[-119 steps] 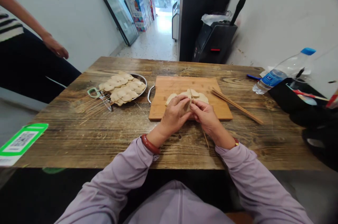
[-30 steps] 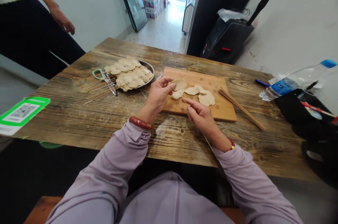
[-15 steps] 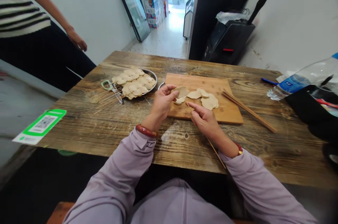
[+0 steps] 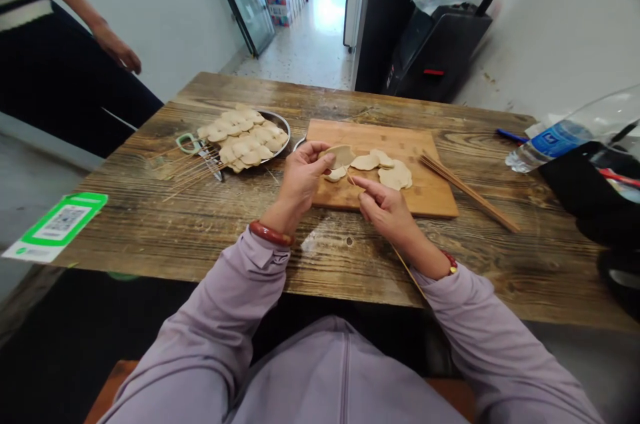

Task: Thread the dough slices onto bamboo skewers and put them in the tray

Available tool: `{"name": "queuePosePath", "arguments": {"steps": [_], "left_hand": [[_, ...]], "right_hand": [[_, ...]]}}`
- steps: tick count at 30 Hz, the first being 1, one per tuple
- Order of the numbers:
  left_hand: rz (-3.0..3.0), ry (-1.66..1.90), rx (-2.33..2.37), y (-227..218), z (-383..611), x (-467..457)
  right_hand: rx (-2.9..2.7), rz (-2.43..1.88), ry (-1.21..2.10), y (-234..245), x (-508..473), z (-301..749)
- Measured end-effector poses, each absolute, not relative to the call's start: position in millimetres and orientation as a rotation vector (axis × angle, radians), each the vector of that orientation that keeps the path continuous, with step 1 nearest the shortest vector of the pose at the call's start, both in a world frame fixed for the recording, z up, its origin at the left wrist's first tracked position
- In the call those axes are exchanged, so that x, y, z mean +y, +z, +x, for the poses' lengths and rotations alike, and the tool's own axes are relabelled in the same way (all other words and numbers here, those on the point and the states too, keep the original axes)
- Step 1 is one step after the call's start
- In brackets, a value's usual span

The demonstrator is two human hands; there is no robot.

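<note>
Between the thumb and fingers of my left hand [image 4: 306, 174] is a thin, pale beige slice [image 4: 342, 156], held above the left part of a wooden cutting board [image 4: 325, 199]. My right hand [image 4: 384, 205] is closed around a thin wooden skewer [image 4: 407, 272], its index finger stretched along it. The skewer's tip is close to the slice; whether they touch I cannot tell. More beige slices [image 4: 395, 175] lie on the board beyond my right hand. A bundle of bare skewers [image 4: 470, 192] rests across the board's right edge.
Left of the board, a metal plate [image 4: 284, 129] carries several loaded skewers [image 4: 245, 139], with green-handled scissors [image 4: 188, 142] beside them. A green QR card [image 4: 63, 224] lies at the table's left corner. A water bottle [image 4: 560, 139] is at right. Another person's hand [image 4: 117, 49] hangs beyond the table.
The view has tilted down slightly, so the table sits higher in the picture. Both hands keep nearly the same pose, with the slice and skewer still held.
</note>
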State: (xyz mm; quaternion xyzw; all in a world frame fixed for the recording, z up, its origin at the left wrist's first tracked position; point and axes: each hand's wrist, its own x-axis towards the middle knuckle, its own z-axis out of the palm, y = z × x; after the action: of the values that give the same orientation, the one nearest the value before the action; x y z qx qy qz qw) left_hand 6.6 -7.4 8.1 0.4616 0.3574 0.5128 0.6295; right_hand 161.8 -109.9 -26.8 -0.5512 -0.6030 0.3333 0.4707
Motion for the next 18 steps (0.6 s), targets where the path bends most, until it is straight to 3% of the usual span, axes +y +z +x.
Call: {"name": "queuePosePath", "arguments": {"steps": [18], "left_hand": [[1.261, 1.184, 0.832, 5.8, 7.6, -11.6]], "right_hand": [[-1.519, -1.383, 0.793, -28.1, -104.9, 160.1]]}}
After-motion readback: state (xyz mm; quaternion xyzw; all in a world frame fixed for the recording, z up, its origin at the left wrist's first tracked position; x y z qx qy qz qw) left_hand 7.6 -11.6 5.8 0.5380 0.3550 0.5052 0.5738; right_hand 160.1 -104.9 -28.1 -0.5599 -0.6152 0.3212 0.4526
